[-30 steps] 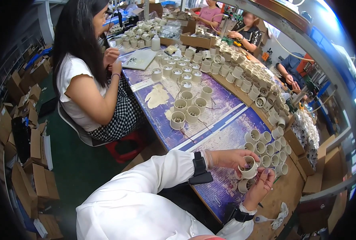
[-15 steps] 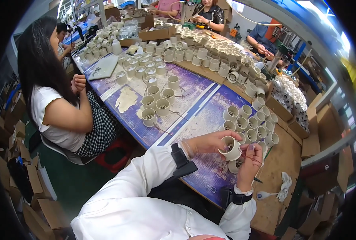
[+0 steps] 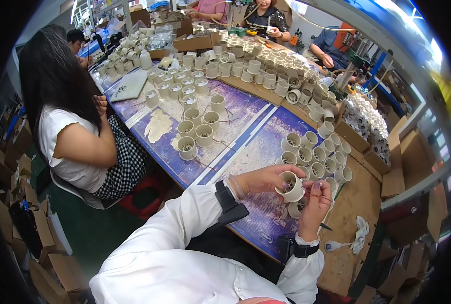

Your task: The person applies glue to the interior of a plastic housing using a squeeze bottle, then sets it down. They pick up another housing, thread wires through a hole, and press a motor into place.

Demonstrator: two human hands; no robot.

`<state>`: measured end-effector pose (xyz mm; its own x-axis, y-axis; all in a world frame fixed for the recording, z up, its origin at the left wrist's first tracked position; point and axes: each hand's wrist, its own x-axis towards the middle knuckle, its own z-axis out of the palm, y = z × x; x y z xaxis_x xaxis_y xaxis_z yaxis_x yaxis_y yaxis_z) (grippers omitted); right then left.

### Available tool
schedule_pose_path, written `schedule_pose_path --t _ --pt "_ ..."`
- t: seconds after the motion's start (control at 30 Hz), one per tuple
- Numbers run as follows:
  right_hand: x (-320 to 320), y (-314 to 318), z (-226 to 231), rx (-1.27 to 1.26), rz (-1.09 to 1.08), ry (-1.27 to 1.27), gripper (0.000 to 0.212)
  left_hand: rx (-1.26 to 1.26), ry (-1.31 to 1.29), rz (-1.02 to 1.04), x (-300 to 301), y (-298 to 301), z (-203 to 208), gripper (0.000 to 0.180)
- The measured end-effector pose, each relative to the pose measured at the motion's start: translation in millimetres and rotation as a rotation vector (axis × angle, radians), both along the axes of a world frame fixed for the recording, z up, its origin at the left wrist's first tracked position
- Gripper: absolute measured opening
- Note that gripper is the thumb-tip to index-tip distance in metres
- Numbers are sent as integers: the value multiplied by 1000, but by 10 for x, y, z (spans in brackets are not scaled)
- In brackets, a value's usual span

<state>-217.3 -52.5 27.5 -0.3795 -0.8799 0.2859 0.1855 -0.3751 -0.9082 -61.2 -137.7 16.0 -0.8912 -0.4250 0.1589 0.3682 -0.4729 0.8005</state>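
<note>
A small cream plastic cylinder with an open mouth (image 3: pixel 290 185) sits lifted just above the near part of the tabletop (image 3: pixel 256 147), tilted so its opening faces up toward the wearer. The left hand (image 3: pixel 266 180) wraps it from the left side, fingers curled over its rim and wall, gripping it firmly. The right hand (image 3: pixel 314 202) comes up from below on the right, its fingers pinched narrow at the cylinder's edge; a thin wire seems to run from there, though it is too fine to be sure. Both arms wear white sleeves (image 3: pixel 185 238) with dark wristbands.

Directly under the hands lies another cream cylinder (image 3: pixel 296 207), partly hidden. Just beyond stands a tight cluster of like cream cylinders (image 3: pixel 314 154), leaving little free room on the right. To the left of the hands a stretch of blue-purple patterned mat is bare up to a small group of cylinders (image 3: pixel 197 133) further left. The near edge of the tabletop runs close under the wrists; at the right, bare wood holds a crumpled white cloth (image 3: pixel 359 235).

A seated person in a white top and checked skirt (image 3: pixel 83 147) works at the left edge, well apart. Rows of cylinders (image 3: pixel 266 73) crowd the far side.
</note>
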Motion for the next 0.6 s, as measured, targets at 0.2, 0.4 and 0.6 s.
schedule_pose_path --t 0.2,0.4,0.6 --pt "5 0 -15 -4 -8 -11 14 -29 -12 58 -28 -10 -42 64" --pt "-13 -9 -33 2 8 -6 13 -20 -47 21 5 -10 -7 63" --pt "4 17 8 26 10 24 13 26 -20 43 13 3 -7 63"
